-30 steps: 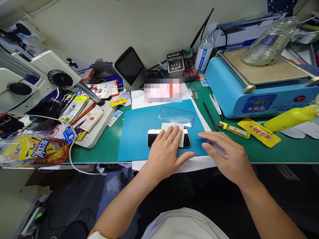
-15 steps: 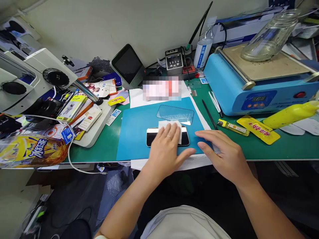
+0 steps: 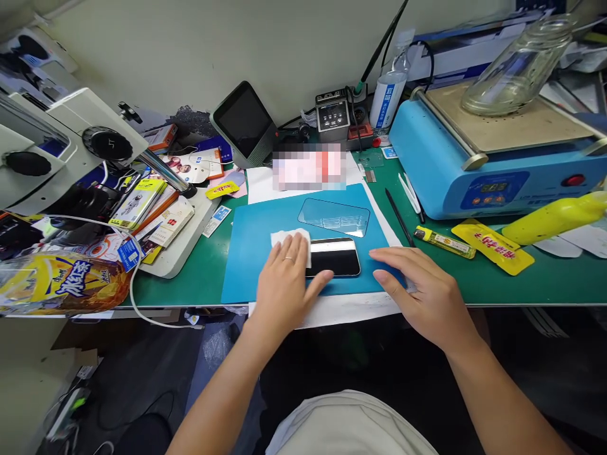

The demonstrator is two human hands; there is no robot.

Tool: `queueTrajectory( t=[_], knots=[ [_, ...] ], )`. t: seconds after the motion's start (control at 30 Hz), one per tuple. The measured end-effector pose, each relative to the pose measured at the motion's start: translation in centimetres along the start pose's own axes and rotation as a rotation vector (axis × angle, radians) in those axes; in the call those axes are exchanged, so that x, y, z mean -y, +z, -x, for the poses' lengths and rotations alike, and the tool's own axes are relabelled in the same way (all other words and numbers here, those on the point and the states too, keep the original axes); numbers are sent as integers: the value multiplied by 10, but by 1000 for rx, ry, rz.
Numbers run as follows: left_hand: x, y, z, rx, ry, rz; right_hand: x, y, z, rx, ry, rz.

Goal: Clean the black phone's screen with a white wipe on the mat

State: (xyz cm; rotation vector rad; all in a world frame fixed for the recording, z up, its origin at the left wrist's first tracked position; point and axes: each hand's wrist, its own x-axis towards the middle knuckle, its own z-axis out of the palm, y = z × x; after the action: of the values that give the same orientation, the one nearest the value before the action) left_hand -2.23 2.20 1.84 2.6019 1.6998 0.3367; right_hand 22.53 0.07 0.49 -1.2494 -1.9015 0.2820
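Observation:
A black phone (image 3: 334, 257) lies screen up on a blue mat (image 3: 251, 265). My left hand (image 3: 284, 281) rests flat, fingers stretched, on a white wipe (image 3: 283, 238) over the phone's left end. My right hand (image 3: 422, 294) lies palm down on the mat's right edge, fingers spread, next to the phone and holding nothing. A clear screen protector (image 3: 334, 217) lies on the mat just behind the phone.
A blue heating machine (image 3: 493, 177) with a glass jar (image 3: 519, 66) stands back right. A yellow bottle (image 3: 554, 218), yellow packet (image 3: 493, 246) and lighter (image 3: 443, 243) lie right. A microscope (image 3: 61, 151) and clutter fill the left; a soldering station (image 3: 334, 117) stands behind.
My left hand has slid the white wipe leftward along the phone, baring most of the screen. My right hand stayed at the mat's right edge.

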Motion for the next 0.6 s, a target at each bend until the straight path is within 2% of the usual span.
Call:
queueTrajectory(
  t=[0.17, 0.27, 0.33, 0.4, 0.53, 0.6],
  knots=[
    [-60, 12, -15, -49, 93, 76, -2, -2, -1, -13, 2, -12],
    [-73, 15, -12, -47, 111, 110, -4, -4, -1, -8, 35, -32],
    [-61, 14, -5, -18, 116, 134, -4, -4, -1, 0, 40, -30],
    [-35, 9, 2, 18, 96, 138, -5, -4, -1, 8, 29, -19],
    [19, -3, 15, 23, -64, 75, -6, -2, 0, 9, -6, -13],
    [31, -7, 22, 34, -69, 77, -5, -1, 1, 8, -22, -11]
  ],
)
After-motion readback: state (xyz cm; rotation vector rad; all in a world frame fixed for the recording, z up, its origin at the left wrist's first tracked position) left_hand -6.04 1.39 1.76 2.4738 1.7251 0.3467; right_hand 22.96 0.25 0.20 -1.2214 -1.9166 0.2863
